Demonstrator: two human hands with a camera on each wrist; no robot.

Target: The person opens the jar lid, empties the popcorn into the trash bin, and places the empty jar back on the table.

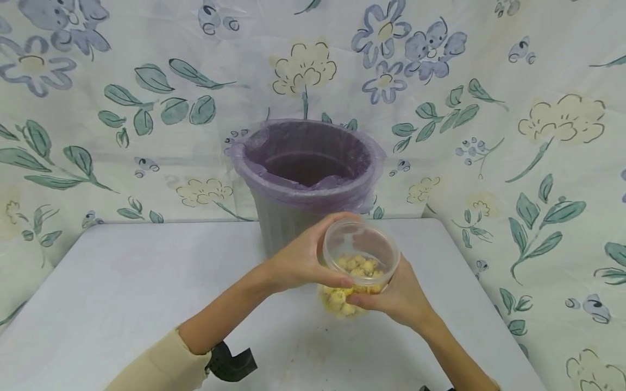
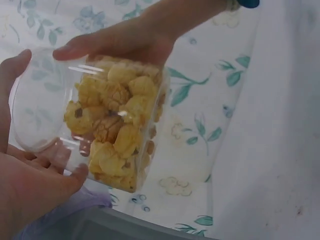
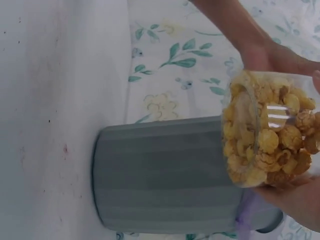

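Both hands hold a clear plastic jar (image 1: 361, 239) in front of the bin. Pale yellow and brown popcorn (image 2: 112, 117) fills its lower part, and the upper part is bare. Its round top faces me in the head view; whether a clear lid covers it I cannot tell. My left hand (image 1: 305, 252) grips the jar's left side, thumb near the rim. On the other side my right hand (image 1: 398, 296) wraps the lower part, its thumb across the front. The right wrist view shows the popcorn pressed against the jar's base.
Just behind the jar stands a grey bin (image 3: 165, 175) lined with a purple bag (image 1: 305, 187), its mouth open upward. A white table (image 1: 171, 293) with small dark specks lies below. Floral-patterned cloth (image 1: 161, 108) covers the wall behind and the right side.
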